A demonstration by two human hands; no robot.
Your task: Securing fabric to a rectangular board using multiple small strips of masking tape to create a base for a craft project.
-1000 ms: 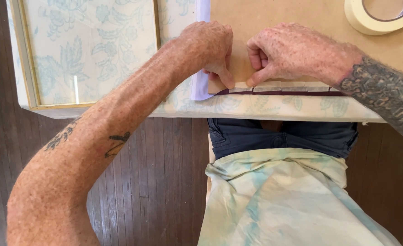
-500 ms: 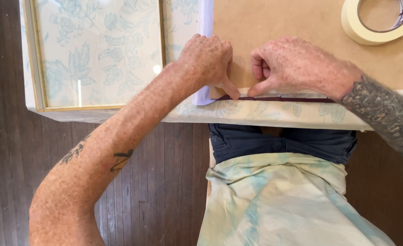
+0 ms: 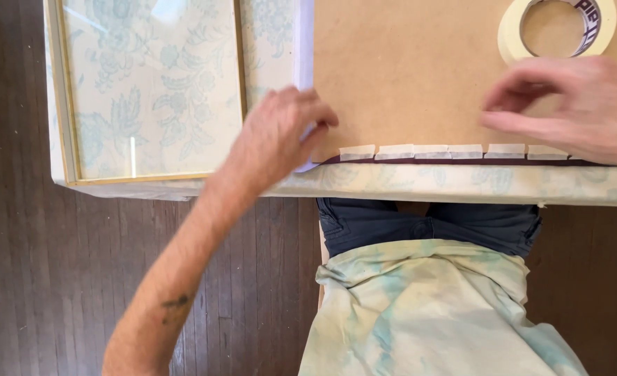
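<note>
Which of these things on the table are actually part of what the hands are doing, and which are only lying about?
In use:
- left hand on the corner of the brown flat backing board
- right hand above the row of pale tape strips
- cream roll of masking tape

Lying about:
- gold-edged glass frame
- floral tablecloth

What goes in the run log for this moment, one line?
left hand: resting on brown backing board corner | right hand: open, above tape strips | tape roll: on board
</note>
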